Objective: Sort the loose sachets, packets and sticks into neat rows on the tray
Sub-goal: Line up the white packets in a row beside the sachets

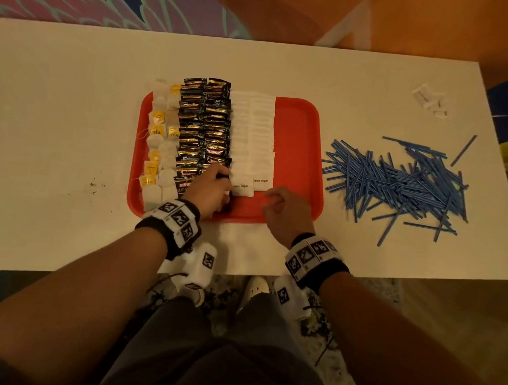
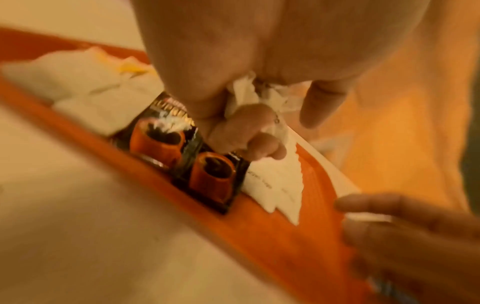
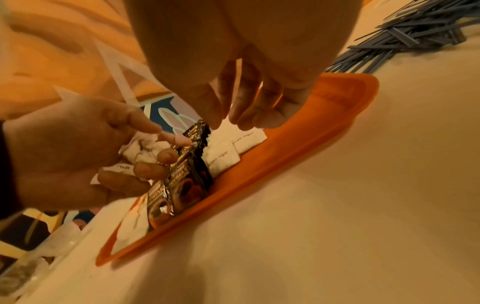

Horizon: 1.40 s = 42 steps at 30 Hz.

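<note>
A red tray [image 1: 298, 153] holds rows: tea bags [image 1: 159, 142] at the left, black coffee packets [image 1: 204, 127] in the middle, white brown-sugar sachets [image 1: 252, 137] to their right. My left hand [image 1: 210, 186] sits at the near end of the coffee and sugar rows. Its curled fingers [image 2: 246, 127] grip a crumpled bunch of white sachets [image 2: 246, 96] in the palm, also seen in the right wrist view as white sachets [image 3: 140, 150]. My right hand [image 1: 284, 210] hovers over the tray's bare near part, fingertips [image 3: 218, 121] close together and holding nothing.
A loose heap of blue sticks [image 1: 399, 185] lies on the white table right of the tray. A few small white packets [image 1: 431, 100] sit at the far right corner. The tray's right third is bare red. Dark specks mark the table left of the tray.
</note>
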Available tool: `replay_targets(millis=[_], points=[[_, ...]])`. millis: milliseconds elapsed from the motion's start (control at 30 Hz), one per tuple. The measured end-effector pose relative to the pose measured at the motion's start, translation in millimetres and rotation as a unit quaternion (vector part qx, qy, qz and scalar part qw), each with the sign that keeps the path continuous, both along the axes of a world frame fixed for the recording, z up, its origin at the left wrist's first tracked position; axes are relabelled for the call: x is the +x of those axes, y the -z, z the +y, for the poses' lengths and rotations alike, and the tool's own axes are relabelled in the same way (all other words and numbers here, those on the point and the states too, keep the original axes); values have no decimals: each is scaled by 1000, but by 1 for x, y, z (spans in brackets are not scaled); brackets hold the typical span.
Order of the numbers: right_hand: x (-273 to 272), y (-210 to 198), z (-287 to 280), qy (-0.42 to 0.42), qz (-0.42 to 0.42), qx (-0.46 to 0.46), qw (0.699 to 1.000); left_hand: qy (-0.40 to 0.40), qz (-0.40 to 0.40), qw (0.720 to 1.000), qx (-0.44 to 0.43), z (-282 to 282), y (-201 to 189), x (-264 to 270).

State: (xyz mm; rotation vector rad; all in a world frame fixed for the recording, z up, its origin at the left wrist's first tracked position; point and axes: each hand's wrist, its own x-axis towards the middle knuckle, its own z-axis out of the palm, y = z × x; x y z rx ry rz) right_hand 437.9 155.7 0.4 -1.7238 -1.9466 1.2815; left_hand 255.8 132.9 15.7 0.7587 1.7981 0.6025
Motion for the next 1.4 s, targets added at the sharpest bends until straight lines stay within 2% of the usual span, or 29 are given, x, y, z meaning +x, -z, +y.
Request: replay_targets(millis=[67,167,233,333,467,533,600,700,800,933,1033,1200,1300,1400], points=[[-4,-6,3,-11,18,-8,1000,-102,-143,984,9,-5,-4,4],[-10,-22,8,-6,69,-29,997,-167,-248,954,26,-14,-12,8],[-13,-37,8,-4,121,-40,992,-178,-280,943,34,-19,-18,12],[-17,-58,4,-20,183,-95,978,-159,-277,947,40,-23,-31,19],[-16,-72,1,-12,205,-122,971,-154,-283,944,64,-27,-46,31],[-11,-78,2,16,213,-130,968,-160,-268,946,82,-30,-54,37],[-6,-84,3,41,220,-125,966,-155,-213,960,97,-35,-60,43],[1,-91,3,48,192,-66,978,-157,-143,967,141,-41,-68,55],[9,-104,-3,56,198,-19,978,-194,-107,958,183,-40,-77,67],[21,-118,-12,36,265,14,964,-219,-97,946,218,-36,-90,77],[27,-123,-12,12,257,55,965,-228,-100,937,244,-35,-98,83],[34,-125,-10,32,250,61,966,-259,-82,908,319,-40,-106,91],[36,-128,-10,43,269,47,961,-234,-28,898,370,-45,-108,93],[35,-131,-11,47,297,36,953,-166,12,900,404,-48,-109,91]])
